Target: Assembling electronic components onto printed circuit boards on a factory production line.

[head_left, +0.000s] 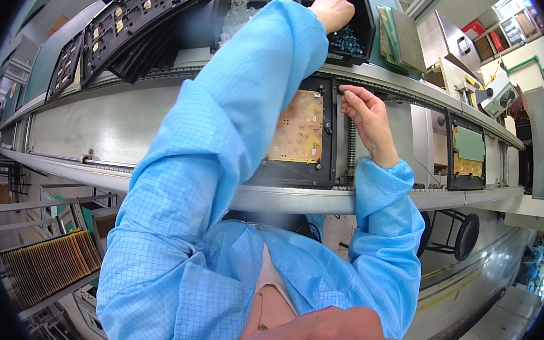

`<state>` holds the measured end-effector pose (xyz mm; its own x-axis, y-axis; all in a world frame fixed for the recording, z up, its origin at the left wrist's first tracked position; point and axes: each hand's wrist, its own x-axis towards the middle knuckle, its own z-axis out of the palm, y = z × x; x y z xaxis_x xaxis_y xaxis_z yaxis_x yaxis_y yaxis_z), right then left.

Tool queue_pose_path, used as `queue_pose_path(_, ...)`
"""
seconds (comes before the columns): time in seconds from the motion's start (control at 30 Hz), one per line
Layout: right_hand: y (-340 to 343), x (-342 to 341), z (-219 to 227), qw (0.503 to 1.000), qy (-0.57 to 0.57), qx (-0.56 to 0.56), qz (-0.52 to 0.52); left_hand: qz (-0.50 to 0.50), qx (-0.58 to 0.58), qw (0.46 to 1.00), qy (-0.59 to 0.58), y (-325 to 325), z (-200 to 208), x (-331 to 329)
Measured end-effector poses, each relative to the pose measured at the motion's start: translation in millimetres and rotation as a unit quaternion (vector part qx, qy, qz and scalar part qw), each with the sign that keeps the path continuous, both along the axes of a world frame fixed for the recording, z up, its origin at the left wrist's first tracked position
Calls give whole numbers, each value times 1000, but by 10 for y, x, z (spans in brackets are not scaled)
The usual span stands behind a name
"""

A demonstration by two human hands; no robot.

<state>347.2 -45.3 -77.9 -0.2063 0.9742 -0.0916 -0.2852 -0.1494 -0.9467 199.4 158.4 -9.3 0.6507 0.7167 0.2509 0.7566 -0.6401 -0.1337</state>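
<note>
My left hand (333,12), curled with its fingertips out of sight, is over a black bin (368,24) that holds small dark blue parts (346,41). Across the conveyor line lies my left sleeve, covering part of a tan circuit board (300,131) in a black carrier frame (326,155). My right hand (370,123) hovers by the frame's far right corner, thumb and forefinger drawn close together. Whatever is between those fingertips, if anything, is too small to make out.
White small parts (238,17) fill a bin at the far left. Black trays (127,21) lean beyond it. Green sheets (397,42) stand right of the bins. Farther right on the conveyor sits another carrier (454,175) with a light green sheet (470,145). Metal rails (295,200) border the line.
</note>
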Motion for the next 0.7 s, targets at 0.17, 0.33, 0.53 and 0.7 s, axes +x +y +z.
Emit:
queue_pose_path(0.17,-24,-38,227,1000,-3,-20,-20,33,-25,997,66,196,-56,43)
queue_pose_path(0.33,-53,-102,281,998,58,-7,-6,52,-2,998,47,87,11,66)
queue_pose_path(0.53,-105,-47,159,999,35,14,5,9,70,997,-43,9,68,-54)
queue_pose_path(0.7,-124,-88,157,997,-72,36,-8,-61,65,987,-131,-300,316,-309)
